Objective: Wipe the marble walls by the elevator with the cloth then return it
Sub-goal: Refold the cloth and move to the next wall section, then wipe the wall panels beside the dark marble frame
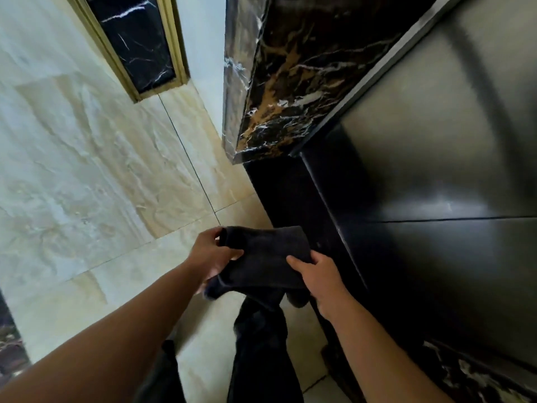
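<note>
A dark cloth (261, 261) is stretched between both my hands in front of my body, folded over. My left hand (209, 254) grips its left edge with thumb on top and fingers curled under. My right hand (316, 274) holds the right edge, thumb pressed on the cloth. Above and ahead stands the dark marble wall (293, 71) with gold and white veins, beside the metal elevator door (436, 146). The cloth is well below the marble and does not touch it.
Cream marble floor tiles (96, 175) spread to the left. A black marble inlay with a gold frame (136, 39) lies at the upper left. My dark trouser legs (258, 353) show below the cloth. More veined marble (476, 379) sits at the lower right.
</note>
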Demonstrator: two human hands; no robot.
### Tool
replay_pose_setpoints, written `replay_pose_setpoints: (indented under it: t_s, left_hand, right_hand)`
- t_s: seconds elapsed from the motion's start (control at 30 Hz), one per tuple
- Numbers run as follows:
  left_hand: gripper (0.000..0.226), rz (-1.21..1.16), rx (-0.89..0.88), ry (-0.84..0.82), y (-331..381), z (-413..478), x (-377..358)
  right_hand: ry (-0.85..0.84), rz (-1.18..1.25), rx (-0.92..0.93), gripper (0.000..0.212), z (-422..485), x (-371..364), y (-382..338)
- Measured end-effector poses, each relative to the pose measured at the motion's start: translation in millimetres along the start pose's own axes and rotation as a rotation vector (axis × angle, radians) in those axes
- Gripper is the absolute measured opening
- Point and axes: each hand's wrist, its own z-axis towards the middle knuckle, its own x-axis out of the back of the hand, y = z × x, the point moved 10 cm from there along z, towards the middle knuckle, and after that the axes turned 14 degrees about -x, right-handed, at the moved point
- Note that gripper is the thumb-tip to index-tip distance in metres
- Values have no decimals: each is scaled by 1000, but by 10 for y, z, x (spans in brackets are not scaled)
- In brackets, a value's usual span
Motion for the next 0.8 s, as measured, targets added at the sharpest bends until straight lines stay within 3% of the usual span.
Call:
replay_pose_setpoints:
  t_s: [0.1,0.2,0.27,0.4,0.47,0.53,0.6,0.63,0.7,0.73,0.8]
  left_hand:
    - [31,-4,-29,72,-199,834,-260]
    - [36,-14,-65,140,-555,1928,-502]
    - [47,-39,-93,178,-846,2695,-654]
    - [45,-28,-232,237,-1318,4127,-923]
    - [46,18,-318,198,-1541,4824,-1083]
    - [54,46,-380,156,-1747,5353,-1133]
    - [61,261,-488,155,-1928,5578,-1055]
    - [60,507,-570,181,-1968,5613,-990]
    - [61,981,-710,283,-2016,5704,-807]
    - [67,1122,-687,323,-2076,5703,-689]
    - [82,1202,-579,392,-2201,5628,-474]
  right_hand:
    - [11,-92,14,2,1046,48,-316]
    - [27,-197,51,20,2286,1,-672]
    - [63,-229,109,25,3106,-53,-921]
    - [131,-257,264,21,4705,-219,-1318]
    - [188,-275,308,21,5425,-270,-1448]
    - [408,-366,361,28,5928,-175,-1583]
    - [777,-564,480,43,6129,-180,-1636]
    - [863,-598,567,52,6129,-321,-1607]
    - [791,-677,670,71,6220,-794,-1581]
    - [709,-752,654,83,6304,-1038,-1505]
    - [594,-913,545,101,6507,-1335,-1336]
